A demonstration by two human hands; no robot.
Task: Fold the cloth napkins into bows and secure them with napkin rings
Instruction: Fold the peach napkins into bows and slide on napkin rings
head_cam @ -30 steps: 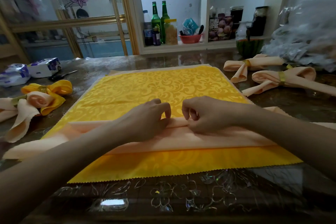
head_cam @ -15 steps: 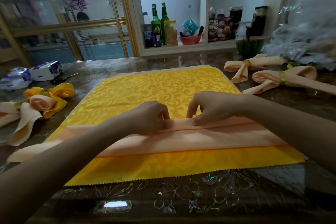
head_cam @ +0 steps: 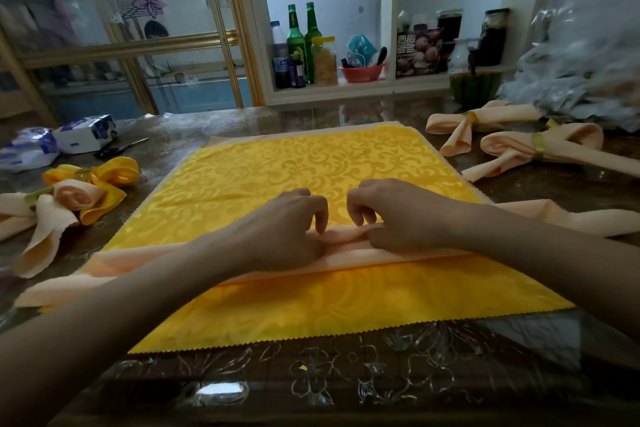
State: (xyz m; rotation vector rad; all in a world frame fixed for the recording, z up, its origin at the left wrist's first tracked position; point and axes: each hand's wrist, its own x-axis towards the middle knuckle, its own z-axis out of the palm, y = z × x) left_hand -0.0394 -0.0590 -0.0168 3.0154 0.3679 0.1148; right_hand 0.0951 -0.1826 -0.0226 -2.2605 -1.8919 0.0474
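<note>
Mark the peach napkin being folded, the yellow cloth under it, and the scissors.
peach napkin (head_cam: pixel 131 262): head view, flat band near its left end.
yellow cloth (head_cam: pixel 311 163): head view, patterned middle.
scissors (head_cam: pixel 116 150): head view, dark handles.

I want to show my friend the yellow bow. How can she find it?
Find the big yellow patterned cloth in the middle of the table, then look off its left edge. A peach bow lies there; touching it, just behind, is the yellow bow, the only one not peach.

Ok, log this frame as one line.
stage: folding | left hand: pinches peach napkin | right hand: pinches it | beneath: yellow napkin
</note>
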